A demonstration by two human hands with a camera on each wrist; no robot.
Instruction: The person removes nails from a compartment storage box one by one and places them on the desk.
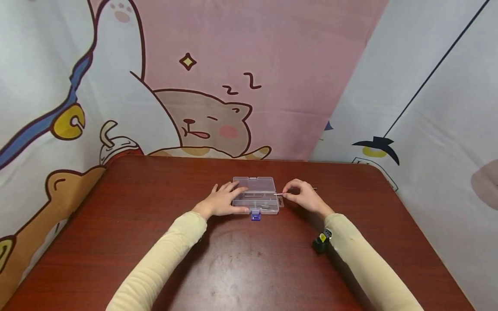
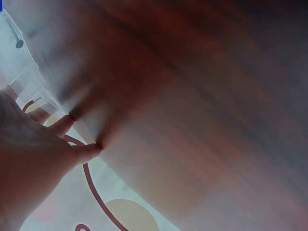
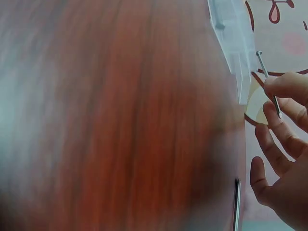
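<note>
A clear plastic compartment box (image 1: 268, 211) with a blue latch (image 1: 255, 216) lies on the table, its lid (image 1: 260, 183) folded back. Thin metal pieces (image 1: 265, 207) lie in its compartments. My left hand (image 1: 222, 200) rests with spread fingers over the box's left side; fingertips (image 2: 98, 144) show at the table in the left wrist view. Just off the box's right end, my right hand (image 1: 305, 196) pinches a slim metal pin (image 3: 268, 77) between thumb and finger. One end of the pin is a small knob and it points toward the box. The other fingers are loosely bent.
Another thin metal rod (image 3: 237, 204) lies on the table beside my right hand. The dark red wooden table (image 1: 233, 268) ends at a cartoon-printed cloth (image 1: 311, 65) behind and at the sides. A black device (image 1: 320, 244) sits at my right wrist.
</note>
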